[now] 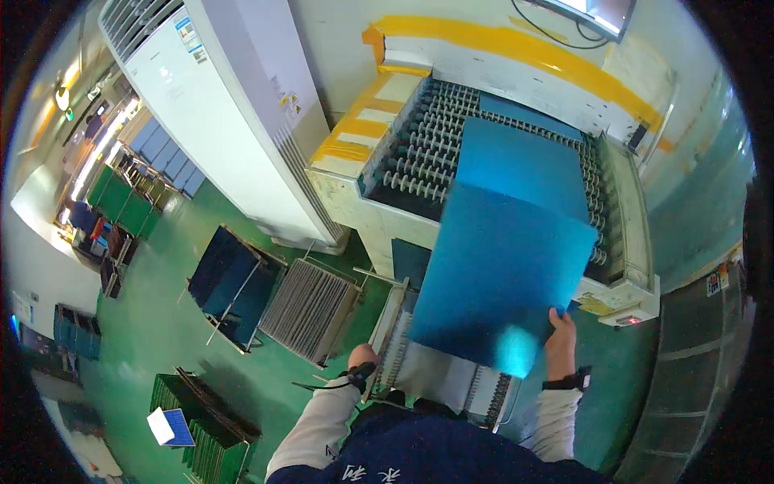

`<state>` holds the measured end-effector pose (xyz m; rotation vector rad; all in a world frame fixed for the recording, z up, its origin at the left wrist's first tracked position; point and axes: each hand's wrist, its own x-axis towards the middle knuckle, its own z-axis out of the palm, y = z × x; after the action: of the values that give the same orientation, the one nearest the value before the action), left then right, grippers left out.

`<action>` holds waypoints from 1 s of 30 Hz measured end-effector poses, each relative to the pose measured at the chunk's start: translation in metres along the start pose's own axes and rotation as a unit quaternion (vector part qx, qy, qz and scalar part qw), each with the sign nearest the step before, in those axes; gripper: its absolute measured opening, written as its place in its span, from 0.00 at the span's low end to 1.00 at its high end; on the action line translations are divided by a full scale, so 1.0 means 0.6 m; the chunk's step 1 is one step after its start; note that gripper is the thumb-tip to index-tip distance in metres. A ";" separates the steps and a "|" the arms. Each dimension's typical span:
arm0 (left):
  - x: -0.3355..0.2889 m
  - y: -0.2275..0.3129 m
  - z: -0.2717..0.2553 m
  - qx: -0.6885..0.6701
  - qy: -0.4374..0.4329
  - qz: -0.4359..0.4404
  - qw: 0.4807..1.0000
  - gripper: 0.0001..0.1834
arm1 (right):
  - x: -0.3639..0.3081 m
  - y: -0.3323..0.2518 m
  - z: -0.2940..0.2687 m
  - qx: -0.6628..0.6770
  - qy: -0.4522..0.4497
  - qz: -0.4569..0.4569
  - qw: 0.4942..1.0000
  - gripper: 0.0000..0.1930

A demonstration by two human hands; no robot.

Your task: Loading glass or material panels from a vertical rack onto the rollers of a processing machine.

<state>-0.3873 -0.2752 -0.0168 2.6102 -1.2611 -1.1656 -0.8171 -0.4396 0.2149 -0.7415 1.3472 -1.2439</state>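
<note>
A large blue rectangular panel [508,274] slants in front of me, its far end over the roller conveyor [415,165]. At its lower right edge, my right hand [561,343] is closed on it. My left hand [364,356], with a dark corded band at the wrist, is by the left side rail of a slotted rack [389,351]; its fingers are hidden. Below the held panel, a pale sheet [435,375] shows in the rack. Another blue panel [520,157] lies on the rollers, partly covered by the held one. Farther back lies a third blue panel [532,113].
A tall white air conditioner [234,121] stands left of the conveyor. On the green floor are a rack with dark panels [234,286], a ribbed rack [310,310] and a green rack [205,419]. Grey covered shelving [685,379] stands at right. A monitor [592,12] hangs above.
</note>
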 end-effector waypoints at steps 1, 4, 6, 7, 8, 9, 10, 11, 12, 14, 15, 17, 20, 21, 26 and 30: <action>0.003 -0.013 0.001 -0.024 -0.001 0.012 1.000 0.16 | -0.007 0.011 0.007 0.117 0.049 0.029 0.991 0.10; -0.014 0.008 -0.005 -0.018 0.015 0.018 1.000 0.16 | -0.052 0.010 0.018 0.233 -0.020 0.058 0.971 0.15; -0.022 0.026 -0.015 0.013 0.034 0.014 0.999 0.16 | -0.035 0.050 -0.031 0.244 -0.032 0.093 0.965 0.15; -0.020 0.021 -0.014 0.017 0.029 0.012 0.999 0.16 | -0.031 0.059 -0.038 0.254 -0.050 0.134 0.957 0.16; -0.018 0.016 -0.014 0.021 0.025 0.011 0.999 0.16 | -0.028 0.068 -0.046 0.256 -0.050 0.134 0.956 0.16; -0.017 0.018 -0.015 0.023 0.024 0.013 0.999 0.16 | -0.033 0.065 -0.045 0.290 -0.060 0.169 0.940 0.15; -0.017 0.020 -0.017 0.031 0.007 0.020 0.999 0.15 | -0.039 0.064 -0.042 0.307 -0.064 0.185 0.931 0.15; -0.016 0.022 -0.018 0.039 -0.011 0.027 0.999 0.14 | -0.045 0.063 -0.038 0.324 -0.067 0.201 0.922 0.15; -0.011 0.016 -0.014 0.041 -0.010 0.029 0.999 0.14 | -0.058 0.057 -0.019 0.341 -0.076 0.180 0.920 0.13; -0.002 -0.018 0.002 0.036 0.033 0.012 0.999 0.14 | -0.068 0.057 0.021 0.359 -0.093 0.163 0.914 0.11; -0.003 0.000 -0.001 0.039 0.028 0.019 0.999 0.14 | -0.069 0.058 0.023 0.340 -0.059 0.182 0.921 0.10; -0.021 0.048 -0.027 0.023 -0.031 -0.027 0.999 0.15 | -0.079 0.059 0.023 0.323 -0.014 0.195 0.926 0.10; -0.002 -0.005 -0.003 0.001 0.018 -0.018 1.000 0.15 | -0.100 0.060 0.064 0.248 -0.082 0.234 0.936 0.09; -0.001 -0.001 -0.002 0.003 0.016 -0.016 1.000 0.15 | -0.104 0.060 0.068 0.220 -0.096 0.251 0.938 0.09; -0.008 0.011 -0.005 0.006 0.006 -0.033 0.999 0.15 | -0.115 0.062 0.084 0.172 -0.093 0.262 0.945 0.11; -0.015 0.020 -0.015 0.000 0.003 -0.033 0.999 0.16 | -0.115 0.057 0.093 0.174 -0.098 0.252 0.947 0.12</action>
<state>-0.3934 -0.2800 -0.0007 2.6722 -1.1843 -1.1669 -0.7424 -0.3805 0.2117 -0.2359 1.0277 -0.9293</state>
